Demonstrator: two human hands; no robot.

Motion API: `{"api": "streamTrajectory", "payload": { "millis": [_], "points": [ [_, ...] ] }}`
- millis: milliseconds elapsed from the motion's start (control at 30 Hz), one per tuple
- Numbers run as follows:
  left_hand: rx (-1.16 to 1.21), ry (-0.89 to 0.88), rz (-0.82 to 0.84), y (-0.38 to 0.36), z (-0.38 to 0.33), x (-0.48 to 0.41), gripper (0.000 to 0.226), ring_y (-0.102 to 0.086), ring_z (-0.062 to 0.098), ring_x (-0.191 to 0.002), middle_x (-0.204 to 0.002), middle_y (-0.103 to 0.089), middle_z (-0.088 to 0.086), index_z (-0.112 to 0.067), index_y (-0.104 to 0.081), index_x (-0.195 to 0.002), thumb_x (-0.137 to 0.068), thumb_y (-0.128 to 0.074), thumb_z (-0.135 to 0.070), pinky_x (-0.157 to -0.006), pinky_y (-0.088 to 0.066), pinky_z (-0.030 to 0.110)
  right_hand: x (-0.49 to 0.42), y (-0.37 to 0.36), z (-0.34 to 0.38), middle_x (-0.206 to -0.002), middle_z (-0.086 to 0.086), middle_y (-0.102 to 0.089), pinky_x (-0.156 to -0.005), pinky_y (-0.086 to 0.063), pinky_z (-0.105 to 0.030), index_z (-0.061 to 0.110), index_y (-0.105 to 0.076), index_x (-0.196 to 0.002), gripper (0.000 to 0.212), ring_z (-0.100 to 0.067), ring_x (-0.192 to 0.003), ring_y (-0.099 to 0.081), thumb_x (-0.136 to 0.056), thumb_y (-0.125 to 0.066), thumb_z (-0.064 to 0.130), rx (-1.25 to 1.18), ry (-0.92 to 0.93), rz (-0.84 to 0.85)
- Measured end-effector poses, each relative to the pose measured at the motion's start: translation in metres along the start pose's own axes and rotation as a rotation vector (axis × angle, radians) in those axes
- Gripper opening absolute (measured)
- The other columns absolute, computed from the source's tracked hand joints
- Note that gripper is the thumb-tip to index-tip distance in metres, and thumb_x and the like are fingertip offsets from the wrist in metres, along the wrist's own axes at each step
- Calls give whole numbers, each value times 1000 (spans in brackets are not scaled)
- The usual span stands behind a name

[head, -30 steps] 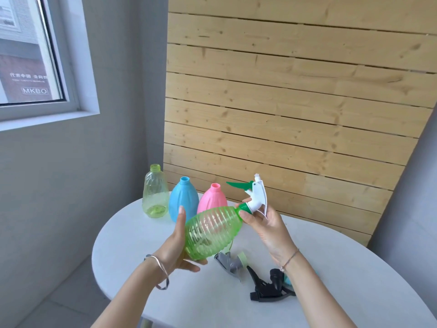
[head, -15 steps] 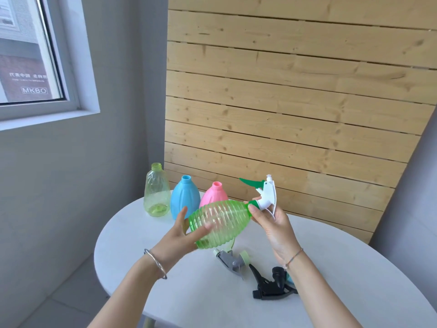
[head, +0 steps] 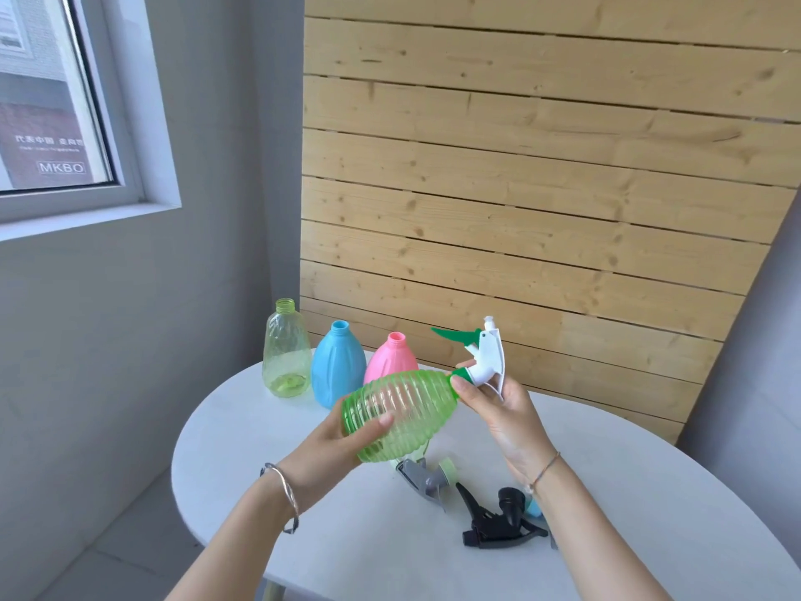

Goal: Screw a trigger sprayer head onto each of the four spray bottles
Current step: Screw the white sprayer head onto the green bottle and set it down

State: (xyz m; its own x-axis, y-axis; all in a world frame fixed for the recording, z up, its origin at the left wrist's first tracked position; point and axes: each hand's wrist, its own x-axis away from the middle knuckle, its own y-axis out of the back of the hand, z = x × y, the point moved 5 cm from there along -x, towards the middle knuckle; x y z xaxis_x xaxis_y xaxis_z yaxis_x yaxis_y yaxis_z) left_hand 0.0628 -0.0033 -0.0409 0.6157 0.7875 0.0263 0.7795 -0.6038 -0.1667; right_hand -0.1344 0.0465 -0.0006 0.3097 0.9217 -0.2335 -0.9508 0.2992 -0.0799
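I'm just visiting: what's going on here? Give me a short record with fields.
Held bottle: green ribbed bottle, tilted, above the table
Left hand: grips the bottle's base
Right hand: at the neck, on the white and green sprayer head
Bottles without heads: yellow bottle, blue bottle, pink bottle
Loose heads on table: grey, black, a third mostly hidden
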Motion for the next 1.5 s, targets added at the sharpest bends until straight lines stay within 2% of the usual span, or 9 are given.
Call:
{"api": "streamTrajectory", "payload": {
  "millis": [167,467,600,667,833,1067,1233,1400,1500],
  "points": [
    [-185,46,-72,-4,-5,-3,49,-69,22,-92,-133,-46,7,-38,-41,-123,-80,-42,-62,-60,-60,30,2,-1,-9,-76,13,-61,-84,-46,-25,15,-67,-92,19,1,-66,-56,-76,-73,23,12,-37,-102],
    [-188,58,-34,-3,-2,-2,70,-68,21,-98,-134,-46,6,-40,-35,-127,-66,-48,-71,-71,-61,40,7,0,-10,-85,-36,-57,-79,-53,-31,-19,-58,-91,67,-28,-74,-57,-67,-76,41,100,-83,-224],
    [-259,-85,-37,-3,-9,0,62,-62,23,-105,-134,-46,8,-43,-38,-122,-66,-58,-59,-71,-61,34,6,5,-9,-88,10,-50,-67,-53,-24,-14,-62,-97,72,-15,-72,-62,-67,-72,51,146,-122,-241],
    [-169,12,-46,-1,-7,0,75,-59,23,-111,-137,-46,9,-38,-38,-127,-60,-59,-63,-71,-61,35,3,2,-4,-107,-26,-61,-75,-55,-27,-7,-60,-111,69,-15,-82,-62,-74,-66,50,141,-137,-130],
    [-89,130,-57,5,-3,-2,111,-74,20,-79,-139,-48,16,-24,-19,-148,-53,-58,-69,-66,-60,34,5,-3,-3,-93,2,-67,-92,-54,-31,11,-64,-108,34,-10,-90,-64,-76,-68,23,-60,-178,87],
    [-145,147,-80,3,-1,-2,96,-74,21,-77,-129,-56,10,-28,-34,-139,-56,-50,-74,-64,-60,36,6,0,-3,-136,-17,-52,-89,-54,-31,1,-63,-114,56,-10,-109,-60,-76,-65,43,74,-180,-12],
    [-85,152,-128,1,-2,-1,83,-74,21,-72,-128,-58,9,-27,-39,-137,-67,-46,-71,-58,-59,31,6,-10,2,-100,1,-72,-92,-53,-26,15,-73,-85,11,-11,-100,-63,-81,-64,18,-117,-102,30],
    [-145,-177,-244,2,-22,0,40,-68,19,-90,-120,-57,8,-40,-54,-97,-62,-60,-59,-59,-59,30,7,-8,3,-112,-5,-69,-104,-44,-37,15,-71,-92,19,-18,-110,-61,-76,-69,24,-209,-105,-123],
    [-22,64,-138,-4,-11,0,53,-72,23,-87,-109,-69,-4,-39,-57,-102,-60,-54,-71,-58,-58,31,7,-14,11,-109,-4,-72,-101,-43,-35,14,-66,-107,37,-14,-113,-62,-74,-66,28,-274,-59,2]
  ]
}}
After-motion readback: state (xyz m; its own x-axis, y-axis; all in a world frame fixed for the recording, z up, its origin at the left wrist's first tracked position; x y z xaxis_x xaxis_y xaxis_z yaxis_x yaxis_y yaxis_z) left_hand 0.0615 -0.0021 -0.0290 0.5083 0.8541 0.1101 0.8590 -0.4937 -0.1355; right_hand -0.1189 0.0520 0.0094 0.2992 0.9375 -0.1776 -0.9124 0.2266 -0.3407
